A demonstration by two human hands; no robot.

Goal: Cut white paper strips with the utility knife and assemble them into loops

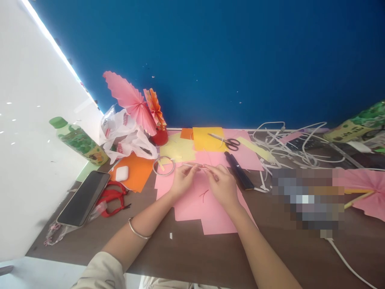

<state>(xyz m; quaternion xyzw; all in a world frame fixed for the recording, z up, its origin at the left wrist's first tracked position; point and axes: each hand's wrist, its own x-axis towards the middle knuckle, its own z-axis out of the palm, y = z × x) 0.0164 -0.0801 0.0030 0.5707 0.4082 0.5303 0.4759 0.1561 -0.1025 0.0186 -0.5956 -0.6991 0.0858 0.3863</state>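
Observation:
Above the pink paper sheets (186, 210), my left hand (184, 179) and my right hand (223, 185) are close together, fingertips pinched. A thin pinkish strip (188, 164) runs between the fingertips of both; whether it is paper or thread is too small to tell. Below the hands, a short piece of red thread (204, 195) lies on the pink paper. A silver ring (164, 175) rests just left of my left hand. To the right of my right hand is a slim black tool (240, 170), and scissors (228, 143) lie on yellow paper (207, 134) behind.
A phone (84, 198), red straps (112, 200), a white earbud case (122, 174) and a green bottle (80, 140) occupy the left. Pink folded-paper fans (132, 100) stand behind a plastic bag (129, 138). Tangled white cables (288, 150) and a pink paper fan (371, 192) are rightward.

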